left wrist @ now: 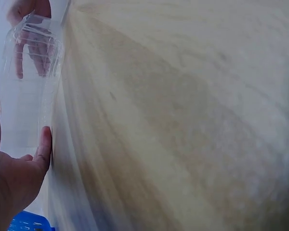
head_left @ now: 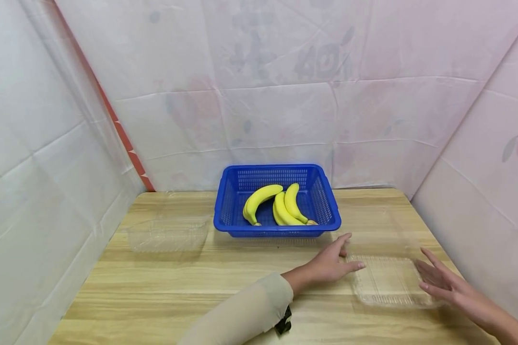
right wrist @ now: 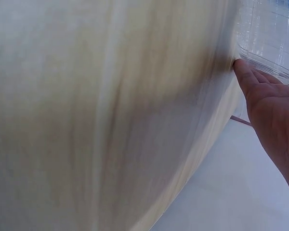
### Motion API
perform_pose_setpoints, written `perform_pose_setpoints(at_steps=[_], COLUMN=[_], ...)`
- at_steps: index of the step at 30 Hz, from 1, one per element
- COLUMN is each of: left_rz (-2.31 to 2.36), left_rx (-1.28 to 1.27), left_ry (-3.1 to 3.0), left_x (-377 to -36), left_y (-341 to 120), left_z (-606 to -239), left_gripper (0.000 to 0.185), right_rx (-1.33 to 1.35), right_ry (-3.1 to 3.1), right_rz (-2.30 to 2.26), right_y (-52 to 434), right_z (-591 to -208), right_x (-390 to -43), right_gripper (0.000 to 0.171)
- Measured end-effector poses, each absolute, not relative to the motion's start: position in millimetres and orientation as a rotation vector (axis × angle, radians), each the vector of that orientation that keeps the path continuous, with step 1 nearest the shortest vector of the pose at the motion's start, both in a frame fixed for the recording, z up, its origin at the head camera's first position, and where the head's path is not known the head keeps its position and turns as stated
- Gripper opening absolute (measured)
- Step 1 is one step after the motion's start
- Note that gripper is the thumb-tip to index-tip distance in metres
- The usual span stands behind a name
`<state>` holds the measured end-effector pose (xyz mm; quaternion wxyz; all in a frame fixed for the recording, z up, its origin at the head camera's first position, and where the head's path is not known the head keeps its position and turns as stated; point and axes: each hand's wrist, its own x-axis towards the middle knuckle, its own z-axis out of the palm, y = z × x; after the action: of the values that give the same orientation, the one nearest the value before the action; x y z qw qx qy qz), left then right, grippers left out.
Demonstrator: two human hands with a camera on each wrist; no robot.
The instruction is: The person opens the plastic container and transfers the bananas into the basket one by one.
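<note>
A clear plastic clamshell container [head_left: 386, 280] stands on the right of the wooden table, its see-through lid raised toward the back. My left hand [head_left: 327, 263] is at its left side, thumb and fingers spread, fingertips right at the wall. On the opposite side is my right hand [head_left: 451, 286], its fingers extended along the container's edge. In the left wrist view the container [left wrist: 26, 101] lies between both hands. The right wrist view has my right fingertips [right wrist: 243, 67] low beside the container's ribbed corner, close to the tabletop.
A blue plastic basket [head_left: 276, 229] at the back centre holds yellow bananas [head_left: 262, 195]. Another clear plastic container [head_left: 168, 237] stands on the left of the wooden table [head_left: 155, 292]. Pale printed cloth [head_left: 276, 115] hangs around the back and sides. A dark object [head_left: 283, 322] shows beneath the left sleeve.
</note>
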<state>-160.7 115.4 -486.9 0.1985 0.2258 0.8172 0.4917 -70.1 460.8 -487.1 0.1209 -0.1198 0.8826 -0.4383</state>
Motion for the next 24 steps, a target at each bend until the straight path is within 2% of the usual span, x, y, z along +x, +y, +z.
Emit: perform_pose_setpoints(at_steps=[14,24], left_rz=[1.474,1.603], left_rx=[0.605,0.420], left_ry=[2.268,2.261], left_x=[-158.1,-161.7], left_y=[117.7,126.8], left_z=[-490.3,-497.4], left_gripper=[0.061,0.061], right_rx=[-0.374,-0.307], right_ry=[2.571,2.641], right_rz=[-1.286,-1.165], right_y=[460.6,457.3], right_z=[-483.4,-476.2], right_x=[-81.7,-94.7], right_gripper=[0.083,0.079])
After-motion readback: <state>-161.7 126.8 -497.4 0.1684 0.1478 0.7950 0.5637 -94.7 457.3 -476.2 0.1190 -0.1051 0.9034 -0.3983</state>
